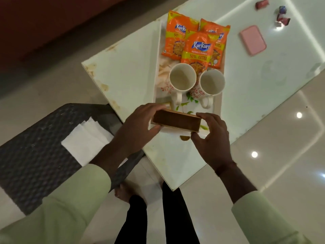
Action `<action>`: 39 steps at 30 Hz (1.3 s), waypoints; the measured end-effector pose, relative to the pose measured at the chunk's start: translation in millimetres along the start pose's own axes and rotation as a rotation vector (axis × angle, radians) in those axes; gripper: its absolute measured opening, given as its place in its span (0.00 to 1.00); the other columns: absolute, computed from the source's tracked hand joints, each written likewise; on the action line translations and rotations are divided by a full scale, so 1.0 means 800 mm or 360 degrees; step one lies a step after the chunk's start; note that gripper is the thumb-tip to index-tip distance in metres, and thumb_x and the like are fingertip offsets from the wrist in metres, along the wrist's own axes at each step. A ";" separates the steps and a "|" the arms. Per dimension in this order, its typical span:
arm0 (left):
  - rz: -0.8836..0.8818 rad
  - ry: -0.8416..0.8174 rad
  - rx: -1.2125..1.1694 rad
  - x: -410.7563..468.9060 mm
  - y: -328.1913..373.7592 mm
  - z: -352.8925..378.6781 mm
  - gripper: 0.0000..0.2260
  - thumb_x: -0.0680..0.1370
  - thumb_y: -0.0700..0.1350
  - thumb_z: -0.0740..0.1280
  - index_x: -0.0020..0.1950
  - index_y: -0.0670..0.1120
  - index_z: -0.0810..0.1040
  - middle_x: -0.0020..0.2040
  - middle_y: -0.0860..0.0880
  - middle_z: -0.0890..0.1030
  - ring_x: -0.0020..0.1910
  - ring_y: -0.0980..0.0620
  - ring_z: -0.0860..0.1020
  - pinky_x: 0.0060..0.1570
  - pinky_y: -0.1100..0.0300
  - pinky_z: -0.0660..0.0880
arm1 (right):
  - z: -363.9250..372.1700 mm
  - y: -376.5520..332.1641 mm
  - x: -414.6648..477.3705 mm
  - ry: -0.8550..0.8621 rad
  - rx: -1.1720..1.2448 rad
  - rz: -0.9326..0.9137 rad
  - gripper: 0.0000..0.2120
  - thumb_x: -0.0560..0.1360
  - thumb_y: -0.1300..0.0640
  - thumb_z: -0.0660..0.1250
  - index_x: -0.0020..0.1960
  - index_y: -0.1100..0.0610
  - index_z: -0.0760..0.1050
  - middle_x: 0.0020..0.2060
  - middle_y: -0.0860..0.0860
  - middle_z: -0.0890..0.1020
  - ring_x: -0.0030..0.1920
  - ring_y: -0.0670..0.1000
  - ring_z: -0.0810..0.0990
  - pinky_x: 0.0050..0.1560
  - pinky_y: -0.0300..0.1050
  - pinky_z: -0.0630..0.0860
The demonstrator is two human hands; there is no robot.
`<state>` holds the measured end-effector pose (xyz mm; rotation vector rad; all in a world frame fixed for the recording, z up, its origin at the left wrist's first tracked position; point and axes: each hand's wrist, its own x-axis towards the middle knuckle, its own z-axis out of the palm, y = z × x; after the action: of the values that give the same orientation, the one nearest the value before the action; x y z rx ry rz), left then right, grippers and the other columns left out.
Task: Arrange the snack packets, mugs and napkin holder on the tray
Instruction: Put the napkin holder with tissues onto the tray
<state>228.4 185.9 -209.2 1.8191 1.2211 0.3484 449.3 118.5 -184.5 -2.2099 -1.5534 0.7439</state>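
Note:
A brown wooden napkin holder (176, 121) is held over the near end of the white floral tray (191, 107). My left hand (139, 125) grips its left end and my right hand (212, 138) grips its right end. Two white mugs with red patterns stand on the tray, the left mug (182, 79) and the right mug (212, 82), handles pointing toward me. Three orange snack packets lie overlapping at the tray's far end: one left (175, 35), one middle (198, 50), one right (218, 44).
The tray rests on a white glossy table (260, 80). A pink case (252, 40) and several small wrapped sweets (281, 16) lie at the far right. White napkins (86, 140) sit on a dark woven chair (35, 155) to the left.

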 end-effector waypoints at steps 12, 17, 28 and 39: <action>0.0057 0.0027 0.0123 0.038 -0.014 0.052 0.23 0.73 0.50 0.73 0.67 0.53 0.72 0.64 0.53 0.78 0.58 0.68 0.65 0.56 0.78 0.58 | 0.012 0.049 0.021 -0.0009 -0.0004 0.0133 0.29 0.69 0.62 0.72 0.69 0.51 0.72 0.65 0.50 0.76 0.65 0.55 0.72 0.64 0.62 0.71; 0.0048 0.0048 0.0136 0.040 -0.013 0.051 0.23 0.73 0.51 0.73 0.67 0.52 0.73 0.63 0.53 0.79 0.60 0.61 0.72 0.57 0.70 0.65 | 0.016 0.048 0.025 0.0003 -0.0013 0.0162 0.30 0.70 0.64 0.71 0.71 0.51 0.71 0.66 0.51 0.76 0.66 0.56 0.72 0.66 0.62 0.70; -0.0163 0.0485 0.0031 -0.025 -0.014 -0.004 0.21 0.75 0.46 0.72 0.67 0.49 0.73 0.66 0.54 0.75 0.66 0.62 0.69 0.67 0.66 0.65 | 0.031 -0.021 -0.027 0.0422 0.0293 0.0275 0.35 0.71 0.64 0.74 0.74 0.55 0.65 0.66 0.53 0.70 0.66 0.55 0.72 0.65 0.54 0.74; -0.0752 0.0789 0.0382 -0.160 -0.096 -0.082 0.19 0.79 0.48 0.66 0.70 0.50 0.70 0.70 0.48 0.72 0.68 0.51 0.70 0.65 0.58 0.66 | 0.141 -0.167 -0.097 -0.0143 0.0731 0.0453 0.36 0.71 0.49 0.74 0.74 0.44 0.61 0.63 0.41 0.74 0.63 0.44 0.73 0.65 0.49 0.73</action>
<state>79.1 119.9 -203.4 1.6140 2.0626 0.4066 260.1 89.2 -184.4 -2.0804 -0.9799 1.1652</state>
